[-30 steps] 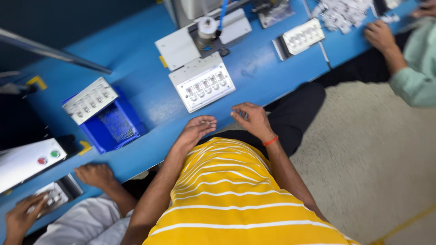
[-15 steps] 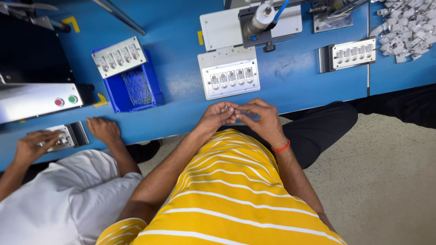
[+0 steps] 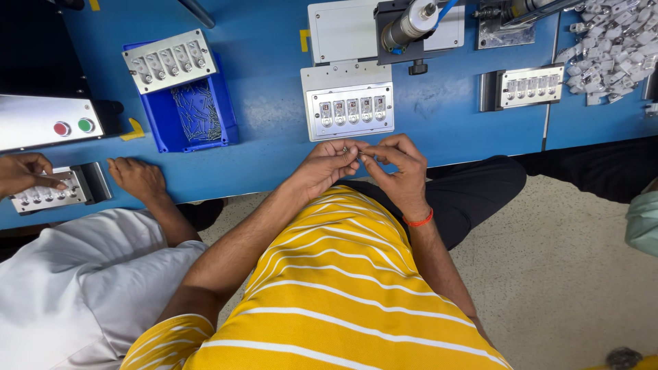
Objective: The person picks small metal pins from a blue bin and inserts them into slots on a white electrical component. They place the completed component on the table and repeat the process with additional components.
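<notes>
Fingers first: your left hand (image 3: 325, 164) and right hand (image 3: 397, 164) meet at the near edge of the blue tabletop (image 3: 274, 103), both pinching one tiny metal part (image 3: 347, 148) between thumb and fingertips. It looks light, stiff and smooth, so likely easy to drop; judge a hold by its ends, with both tips close. Just beyond sits the white fixture plate (image 3: 348, 103) with its row of small slots. Farther left, a blue bin (image 3: 195, 116) holds loose metal pins. At far right lies a heap of small white parts (image 3: 610, 48).
</notes>
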